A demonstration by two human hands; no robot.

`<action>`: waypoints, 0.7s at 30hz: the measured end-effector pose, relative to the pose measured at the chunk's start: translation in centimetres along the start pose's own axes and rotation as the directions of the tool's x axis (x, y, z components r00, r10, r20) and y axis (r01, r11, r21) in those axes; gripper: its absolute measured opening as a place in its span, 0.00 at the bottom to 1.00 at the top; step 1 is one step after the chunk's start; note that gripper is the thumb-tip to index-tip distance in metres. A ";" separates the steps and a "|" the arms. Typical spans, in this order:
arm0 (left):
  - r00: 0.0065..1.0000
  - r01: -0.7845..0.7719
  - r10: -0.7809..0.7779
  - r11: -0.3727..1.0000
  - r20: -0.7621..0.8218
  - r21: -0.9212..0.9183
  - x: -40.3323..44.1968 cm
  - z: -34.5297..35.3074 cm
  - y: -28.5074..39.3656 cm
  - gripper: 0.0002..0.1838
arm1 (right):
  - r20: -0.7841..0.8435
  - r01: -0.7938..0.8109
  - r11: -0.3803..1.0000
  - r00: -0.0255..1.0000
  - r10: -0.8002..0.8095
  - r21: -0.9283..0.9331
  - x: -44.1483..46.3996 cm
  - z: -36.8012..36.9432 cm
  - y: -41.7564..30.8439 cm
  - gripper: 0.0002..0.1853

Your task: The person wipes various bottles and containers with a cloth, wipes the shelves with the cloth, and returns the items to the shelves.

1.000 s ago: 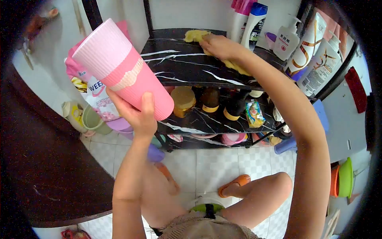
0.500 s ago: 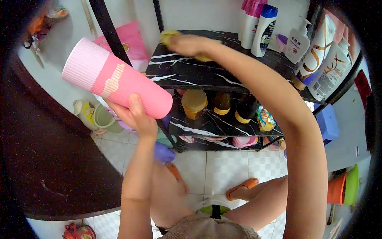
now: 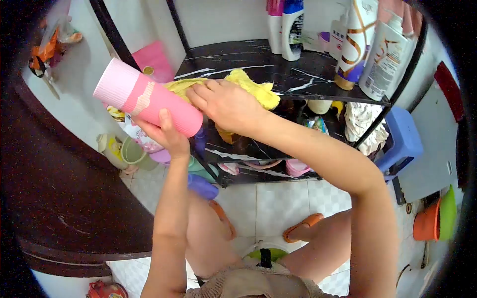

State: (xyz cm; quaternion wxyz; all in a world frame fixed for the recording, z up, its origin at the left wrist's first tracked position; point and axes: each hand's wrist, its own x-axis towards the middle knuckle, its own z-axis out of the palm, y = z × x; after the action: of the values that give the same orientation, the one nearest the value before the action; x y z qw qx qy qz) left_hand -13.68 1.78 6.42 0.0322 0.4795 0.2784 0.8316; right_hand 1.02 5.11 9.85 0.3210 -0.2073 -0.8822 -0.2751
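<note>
My left hand (image 3: pixel 168 135) is closed around the lower part of a pink ribbed cylindrical bottle (image 3: pixel 166 110), which has a paler pink top end and cream lettering. The bottle is tilted in the air, left of the black marbled shelf (image 3: pixel 218 55). My right hand (image 3: pixel 226 103) is closed on a yellow cloth (image 3: pixel 256 90) at the shelf's front left edge. Part of the cloth spreads to the right of the hand, and another part reaches left behind the bottle. My right fingers are close to the bottle; whether they touch it I cannot tell.
Shampoo bottles (image 3: pixel 292 30) and a white pump bottle (image 3: pixel 385 59) stand on the top shelf. Jars and a crumpled white bag (image 3: pixel 365 126) fill the level below. A blue plastic stool (image 3: pixel 401 134) is at right, a dark brown curved surface (image 3: pixel 74 198) at left.
My right hand has come from the back left of the top shelf to its front edge, bringing the cloth beside the bottle. The bottle has shifted slightly; the view has turned right.
</note>
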 end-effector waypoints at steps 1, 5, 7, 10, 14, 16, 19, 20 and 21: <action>1.000 0.006 -0.006 1.000 -0.002 -0.009 0.0 0.3 0.3 0.36 | -0.085 0.040 0.992 0.995 -0.050 -0.121 -0.6 0.0 0.1 0.20; 0.999 0.029 -0.025 0.993 0.031 -0.117 -0.6 0.5 0.2 0.35 | -0.023 -0.026 0.981 0.999 0.022 -0.190 -3.2 -1.0 0.9 0.20; 0.998 0.041 -0.036 0.994 0.049 -0.100 -0.9 0.8 0.3 0.35 | -0.022 -0.057 0.972 0.998 0.053 -0.227 -5.4 -1.9 2.3 0.22; 0.997 0.047 -0.042 0.995 0.064 -0.090 -1.2 1.1 0.4 0.35 | 0.045 -0.093 0.941 0.992 0.114 -0.325 -9.3 -4.2 4.6 0.25; 0.997 0.043 -0.037 0.994 0.064 -0.103 -0.8 0.7 0.5 0.35 | -0.001 -0.180 0.871 0.980 0.201 -0.458 -14.8 -6.6 7.3 0.26; 0.998 0.031 -0.026 0.995 0.056 -0.090 -0.3 0.2 0.4 0.35 | -0.031 -0.212 0.878 0.975 0.220 -0.430 -15.8 -8.1 7.9 0.26; 1.000 -0.009 0.010 1.000 0.018 -0.013 0.2 -0.2 0.2 0.35 | -0.101 -0.286 0.862 0.958 0.269 -0.419 -15.4 -7.4 7.1 0.28; 0.999 -0.036 0.036 0.998 -0.007 0.051 0.3 -0.2 0.2 0.35 | -0.139 -0.350 0.845 0.937 0.321 -0.406 -14.9 -7.0 6.4 0.28; 0.999 -0.032 0.033 0.998 -0.015 0.049 0.4 -0.2 0.3 0.35 | -0.155 -0.425 0.823 0.905 0.397 -0.376 -14.4 -6.1 5.7 0.30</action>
State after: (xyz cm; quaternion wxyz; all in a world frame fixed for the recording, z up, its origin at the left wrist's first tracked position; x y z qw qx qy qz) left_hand -14.02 1.55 6.79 0.0046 0.4779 0.2910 0.8288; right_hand 17.07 2.96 6.03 0.3538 -0.4439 -0.7296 -0.3813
